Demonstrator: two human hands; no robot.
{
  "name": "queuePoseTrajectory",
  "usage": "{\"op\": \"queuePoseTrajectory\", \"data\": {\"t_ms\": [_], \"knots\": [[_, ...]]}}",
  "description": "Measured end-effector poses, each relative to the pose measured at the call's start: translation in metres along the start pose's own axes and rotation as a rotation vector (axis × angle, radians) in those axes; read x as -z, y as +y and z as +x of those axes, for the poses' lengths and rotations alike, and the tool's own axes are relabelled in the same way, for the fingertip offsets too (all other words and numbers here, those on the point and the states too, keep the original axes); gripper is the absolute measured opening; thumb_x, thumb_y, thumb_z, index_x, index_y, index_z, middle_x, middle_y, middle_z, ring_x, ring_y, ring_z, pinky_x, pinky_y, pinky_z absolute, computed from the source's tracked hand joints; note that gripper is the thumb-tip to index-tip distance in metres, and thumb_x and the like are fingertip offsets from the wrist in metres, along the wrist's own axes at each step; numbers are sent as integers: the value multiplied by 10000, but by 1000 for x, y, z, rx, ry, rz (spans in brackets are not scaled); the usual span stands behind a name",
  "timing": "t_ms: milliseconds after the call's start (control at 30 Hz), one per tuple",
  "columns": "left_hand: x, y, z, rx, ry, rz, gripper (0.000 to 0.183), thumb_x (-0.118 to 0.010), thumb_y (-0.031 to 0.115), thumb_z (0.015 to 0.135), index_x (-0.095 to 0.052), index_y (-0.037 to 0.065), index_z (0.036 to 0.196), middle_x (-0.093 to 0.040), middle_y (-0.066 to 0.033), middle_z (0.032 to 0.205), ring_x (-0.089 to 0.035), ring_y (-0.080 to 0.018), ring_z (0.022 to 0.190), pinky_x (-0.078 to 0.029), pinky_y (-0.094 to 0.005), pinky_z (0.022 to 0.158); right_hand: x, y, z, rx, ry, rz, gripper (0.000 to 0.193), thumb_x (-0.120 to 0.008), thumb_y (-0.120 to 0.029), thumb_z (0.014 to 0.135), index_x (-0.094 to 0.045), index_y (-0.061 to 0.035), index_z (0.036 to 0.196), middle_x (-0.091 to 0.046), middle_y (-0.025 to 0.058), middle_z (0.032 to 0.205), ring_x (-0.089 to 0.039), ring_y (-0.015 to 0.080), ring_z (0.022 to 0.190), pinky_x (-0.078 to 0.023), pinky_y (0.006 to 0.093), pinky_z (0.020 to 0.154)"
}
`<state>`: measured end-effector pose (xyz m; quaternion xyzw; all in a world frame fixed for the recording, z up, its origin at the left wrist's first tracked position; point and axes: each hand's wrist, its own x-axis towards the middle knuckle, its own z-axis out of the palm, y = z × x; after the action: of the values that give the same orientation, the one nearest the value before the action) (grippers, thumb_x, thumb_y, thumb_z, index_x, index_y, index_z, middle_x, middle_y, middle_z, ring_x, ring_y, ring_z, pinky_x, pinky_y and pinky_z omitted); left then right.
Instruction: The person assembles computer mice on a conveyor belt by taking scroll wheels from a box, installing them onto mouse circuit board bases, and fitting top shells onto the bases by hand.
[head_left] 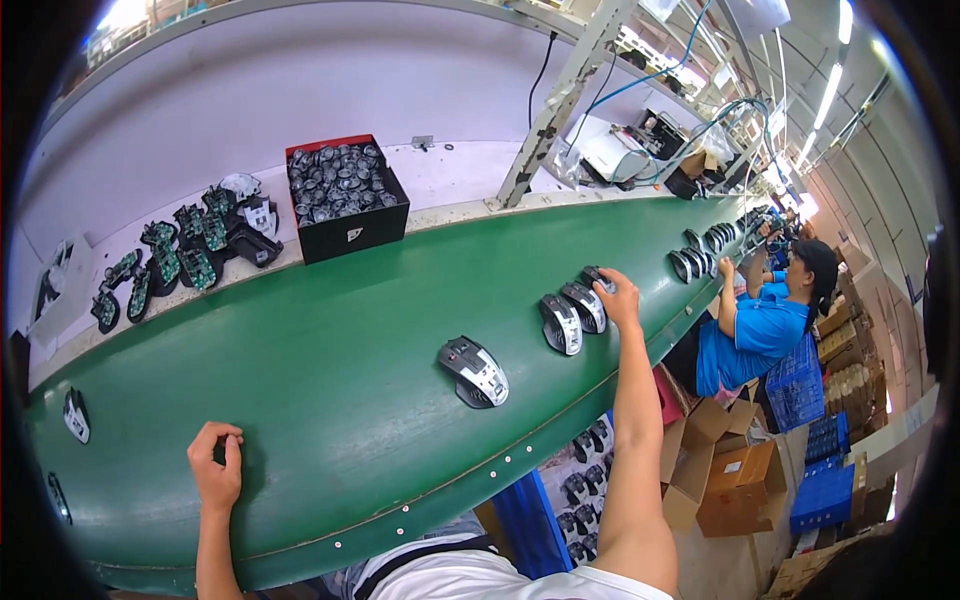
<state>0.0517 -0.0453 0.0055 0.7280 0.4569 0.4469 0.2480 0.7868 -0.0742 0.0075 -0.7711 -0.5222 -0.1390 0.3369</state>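
Green conveyor belt [330,340] carries grey-and-black computer mice. Right hand [622,298] grasps the far black mouse [598,279]; left hand [216,466] rests loosely clenched, holding nothing.

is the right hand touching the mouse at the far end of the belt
Touching. The head view shows the right hand with its fingers laid over the black mouse on the green belt, no gap between them.
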Motion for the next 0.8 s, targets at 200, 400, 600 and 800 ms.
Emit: {"op": "queuePoseTrajectory", "data": {"t_ms": [200, 400, 600, 800], "knots": [[-10, 2, 3, 22, -10, -23, 58, -557, -31, 851, -614, -25, 839, -608, -102, 755, -589, -175, 661, -461, -288, 611, 9, 9, -1, 18, 5, -13, 340, -806, -177, 756, -737, -61, 1068, -712, 167, 1114, -680, 332, 1045, -526, 394, 948], [4, -4, 0, -11, 1, -5, 57, -572, -24, 849, -626, -16, 832, -619, -94, 743, -586, -170, 638, -460, -281, 603, -7, -1, 7, -23, -102, -4, 395, -778, -211, 803, -707, -70, 1165, -697, 166, 1178, -658, 308, 1121, -506, 394, 975], [-13, -11, 8, 61, -50, -35, 64, -625, 42, 861, -682, 17, 848, -663, -71, 746, -608, -139, 622, -474, -265, 577, -7, -70, 23, -193, 333, 515, 365, -631, -105, 932, -574, 4, 1275, -632, 160, 1271, -607, 249, 1177, -461, 360, 1024], [-5, -30, 24, -194, 41, 240, 31, -635, 75, 817, -623, 49, 829, -608, -108, 787, -617, -295, 738, -514, -383, 654, -16, -374, -95, 887, -584, 540, 531, -742, -235, 792, -590, -69, 1272, -550, 185, 1354, -513, 394, 1276, -417, 478, 1077]]}}
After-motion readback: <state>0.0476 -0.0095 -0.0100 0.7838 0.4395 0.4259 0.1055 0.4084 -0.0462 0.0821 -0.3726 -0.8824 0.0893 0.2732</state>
